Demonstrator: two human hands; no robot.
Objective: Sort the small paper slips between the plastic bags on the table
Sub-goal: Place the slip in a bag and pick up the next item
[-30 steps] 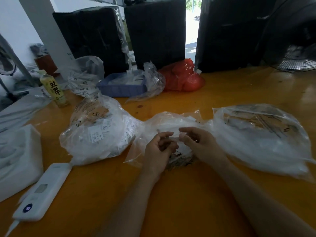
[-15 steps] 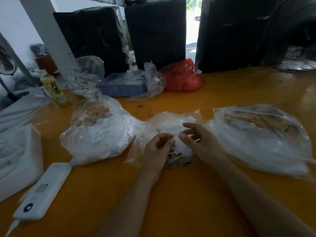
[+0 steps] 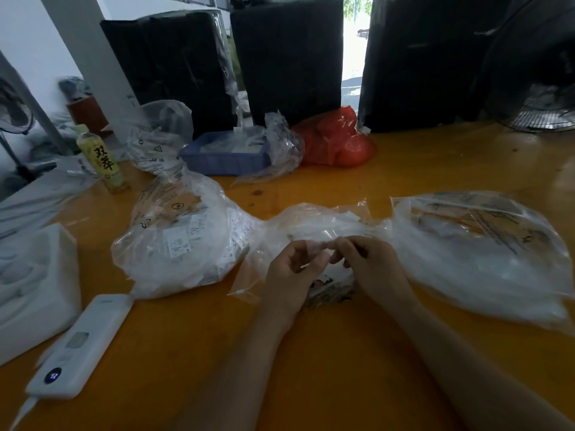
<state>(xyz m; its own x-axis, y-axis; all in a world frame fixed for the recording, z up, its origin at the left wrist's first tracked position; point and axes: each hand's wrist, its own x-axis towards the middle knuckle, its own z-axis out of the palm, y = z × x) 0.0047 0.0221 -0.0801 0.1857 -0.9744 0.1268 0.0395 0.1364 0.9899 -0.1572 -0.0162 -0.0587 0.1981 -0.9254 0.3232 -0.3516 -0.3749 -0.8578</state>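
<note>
On the orange table (image 3: 357, 353) lie three clear plastic bags — the right bag (image 3: 485, 253), the left bag (image 3: 180, 241), the small middle bag (image 3: 314, 228). Above the middle bag, left hand (image 3: 295, 272) and right hand (image 3: 370, 269) meet fingertip to fingertip, both pinching a small, blurred paper slip (image 3: 317, 248).
</note>
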